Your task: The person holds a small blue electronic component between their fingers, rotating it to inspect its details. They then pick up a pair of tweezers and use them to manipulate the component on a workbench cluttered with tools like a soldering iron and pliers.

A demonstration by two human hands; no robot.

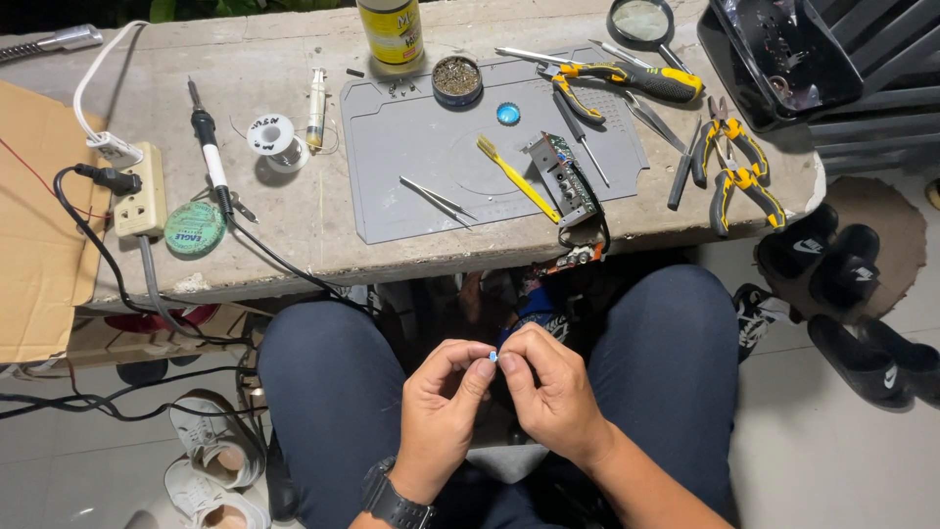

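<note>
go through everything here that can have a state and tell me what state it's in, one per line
Left hand: pinching a tiny pale blue part.
Right hand: pinching the same part.
Round tin: open, lid off.
Power strip: two plugs in.
Soldering iron: lying on the bench.
Tweezers: lying on the grey mat.

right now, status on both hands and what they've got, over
Left hand and right hand together over lap, both pinching a tiny pale blue piece at the fingertips. Grey work mat with circuit board untouched. Nothing in the way.
</note>
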